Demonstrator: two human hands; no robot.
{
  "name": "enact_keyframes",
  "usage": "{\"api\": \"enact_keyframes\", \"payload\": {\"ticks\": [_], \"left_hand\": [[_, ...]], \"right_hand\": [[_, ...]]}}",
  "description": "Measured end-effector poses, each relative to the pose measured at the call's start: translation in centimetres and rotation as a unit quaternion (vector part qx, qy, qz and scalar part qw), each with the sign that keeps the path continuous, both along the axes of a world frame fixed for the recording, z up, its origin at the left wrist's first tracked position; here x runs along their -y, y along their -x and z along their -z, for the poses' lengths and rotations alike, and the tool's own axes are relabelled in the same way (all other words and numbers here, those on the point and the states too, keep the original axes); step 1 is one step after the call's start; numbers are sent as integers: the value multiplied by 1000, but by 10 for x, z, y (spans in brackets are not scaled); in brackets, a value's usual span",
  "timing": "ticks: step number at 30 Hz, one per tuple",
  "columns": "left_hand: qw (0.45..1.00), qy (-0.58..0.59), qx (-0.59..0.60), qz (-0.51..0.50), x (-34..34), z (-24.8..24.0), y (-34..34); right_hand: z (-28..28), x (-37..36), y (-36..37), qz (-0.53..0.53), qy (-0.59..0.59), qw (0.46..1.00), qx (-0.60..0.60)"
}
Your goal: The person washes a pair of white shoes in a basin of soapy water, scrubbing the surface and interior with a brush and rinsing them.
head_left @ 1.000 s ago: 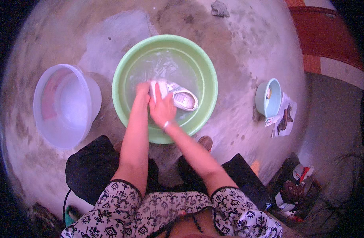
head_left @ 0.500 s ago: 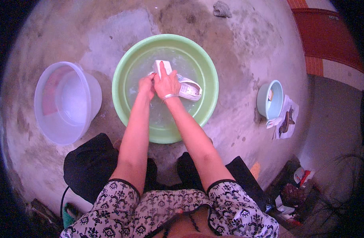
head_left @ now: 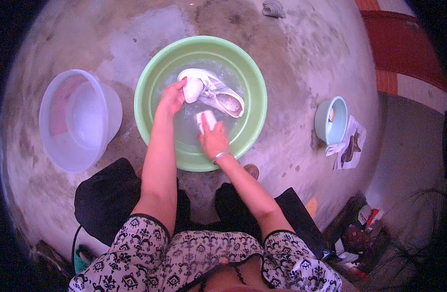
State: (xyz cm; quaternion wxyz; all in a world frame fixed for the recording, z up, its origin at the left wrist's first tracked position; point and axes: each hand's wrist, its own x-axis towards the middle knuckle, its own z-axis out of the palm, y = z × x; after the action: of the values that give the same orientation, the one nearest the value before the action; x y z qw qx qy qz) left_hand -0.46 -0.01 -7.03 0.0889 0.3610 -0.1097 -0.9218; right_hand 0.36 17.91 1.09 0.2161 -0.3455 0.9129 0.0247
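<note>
A white shoe (head_left: pixel 218 95) lies tilted inside a round green basin (head_left: pixel 143 92), its opening toward the right side. My left hand (head_left: pixel 172 97) grips the shoe by its rounded toe end, fingers closed around the edge. Just nearer to me, my right hand (head_left: pixel 214 138) holds a white rectangular block (head_left: pixel 206 120), apart from the shoe. The block is slightly blurred, and I cannot tell whether it is a brush or a sponge. Cloudy water shows at the basin's bottom.
To the left stands a translucent tub (head_left: pixel 82 121). On the right are a small light-blue basin (head_left: pixel 338 124) with something inside, and a dark object (head_left: pixel 350 148) on white paper. A grey cloth (head_left: pixel 273 9) lies on the floor at the far side.
My right hand has drawn back toward me with the white block, off the shoe. The left hand has shifted slightly left, and much more of the shoe now shows.
</note>
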Motion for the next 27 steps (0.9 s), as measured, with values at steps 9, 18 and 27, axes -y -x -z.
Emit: {"api": "enact_keyframes", "payload": {"ticks": [9,18,27], "left_hand": [[997,37,38,57,4,-22,-5],[989,55,138,-1,14,2,-12],[967,221,109,60,8,-19,2]], "right_hand": [[-43,52,25,67,235,968,-49],[-37,96,5,48,245,968,-33],[-39,-20,10,-44,51,994,83]]}}
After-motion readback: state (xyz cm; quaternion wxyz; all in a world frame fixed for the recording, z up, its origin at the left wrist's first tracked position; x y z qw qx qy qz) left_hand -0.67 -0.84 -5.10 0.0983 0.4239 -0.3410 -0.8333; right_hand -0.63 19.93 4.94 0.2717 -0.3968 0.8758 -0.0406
